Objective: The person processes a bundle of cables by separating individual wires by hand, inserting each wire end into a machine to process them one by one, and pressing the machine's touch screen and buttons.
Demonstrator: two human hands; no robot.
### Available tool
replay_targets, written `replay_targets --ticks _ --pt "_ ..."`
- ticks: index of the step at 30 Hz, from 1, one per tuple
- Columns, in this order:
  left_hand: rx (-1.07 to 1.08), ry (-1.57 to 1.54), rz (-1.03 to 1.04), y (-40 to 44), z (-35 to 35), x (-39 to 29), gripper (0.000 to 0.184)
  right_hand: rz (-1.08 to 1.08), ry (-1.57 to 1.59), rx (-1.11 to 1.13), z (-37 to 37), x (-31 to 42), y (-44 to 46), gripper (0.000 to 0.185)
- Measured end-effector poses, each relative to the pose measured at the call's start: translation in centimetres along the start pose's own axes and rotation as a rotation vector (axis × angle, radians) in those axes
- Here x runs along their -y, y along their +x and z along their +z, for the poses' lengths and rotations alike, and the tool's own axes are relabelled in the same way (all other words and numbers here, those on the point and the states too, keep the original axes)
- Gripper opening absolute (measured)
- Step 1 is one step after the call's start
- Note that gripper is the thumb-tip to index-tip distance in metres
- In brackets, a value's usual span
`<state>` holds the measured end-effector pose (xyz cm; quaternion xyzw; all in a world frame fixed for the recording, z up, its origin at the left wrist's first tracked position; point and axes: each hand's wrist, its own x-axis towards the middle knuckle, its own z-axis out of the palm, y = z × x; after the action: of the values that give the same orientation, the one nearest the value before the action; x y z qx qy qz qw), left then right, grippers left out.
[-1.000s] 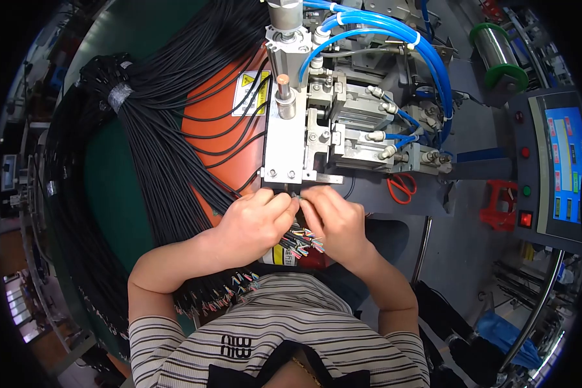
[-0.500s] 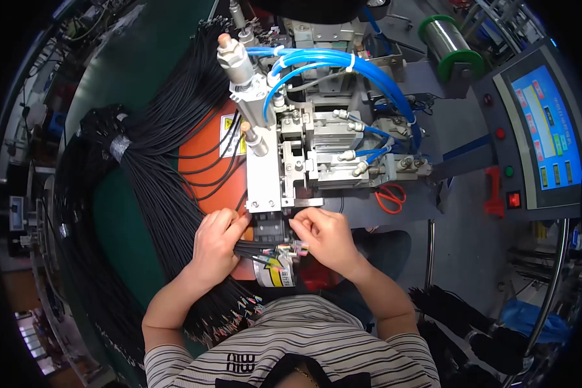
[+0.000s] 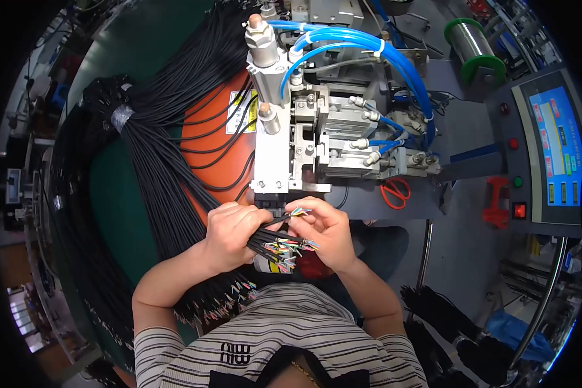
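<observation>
Black cables with stripped, coloured wire ends pass through my left hand, whose fingers are wrapped round them. One cable end with fanned coloured wires sticks out toward my right hand. The thumb and fingertips of my right hand pinch at that end. Both hands are just in front of the white-topped metal machine, and below its front edge a dark block is partly hidden by my fingers. More coloured wire ends hang below, between the hands.
A large tied bundle of black cables lies on the left over an orange surface. Blue air hoses arch over the machine. Red-handled scissors lie to its right. Farther right are a touch screen and a wire spool.
Since half a second ago, my left hand has moved right with the cables, closer to my right hand. A cable end with fanned wires now stands up at my right fingertips.
</observation>
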<state>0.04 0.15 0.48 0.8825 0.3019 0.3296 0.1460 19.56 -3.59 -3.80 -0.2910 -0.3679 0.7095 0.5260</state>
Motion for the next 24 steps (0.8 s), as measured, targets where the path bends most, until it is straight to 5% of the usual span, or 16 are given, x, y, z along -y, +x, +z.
replay_targets --ticks 3,11,14,18,19,22,24 --pt "0.078 -0.061 -0.086 0.1 -0.2 -0.2 0.036 -0.178 -0.174 -0.021 0.8 0.4 0.4 0.021" --pt "0.102 -0.046 -0.011 0.0 0.3 -0.3 0.029 0.268 0.220 -0.041 -0.7 0.2 1.0 0.015" --pt "0.080 0.021 0.066 0.4 0.8 -1.1 0.033 0.235 0.240 -0.031 -0.4 0.4 0.8 0.017" --pt "0.016 -0.037 0.000 0.4 0.9 -0.9 0.038 0.097 0.133 -0.158 1.5 -0.2 -0.5 0.027" --pt "0.001 -0.052 -0.020 0.3 0.9 -0.9 0.039 -0.089 0.031 -0.134 2.3 -0.4 -0.5 0.031" --pt "-0.028 -0.074 -0.070 0.1 1.0 -0.8 0.037 -0.654 -0.916 -0.159 2.8 -2.0 -0.8 0.044" --pt "-0.039 -0.082 -0.052 0.1 1.0 -0.7 0.033 -0.692 -0.980 -0.161 2.5 -2.5 -0.7 0.046"
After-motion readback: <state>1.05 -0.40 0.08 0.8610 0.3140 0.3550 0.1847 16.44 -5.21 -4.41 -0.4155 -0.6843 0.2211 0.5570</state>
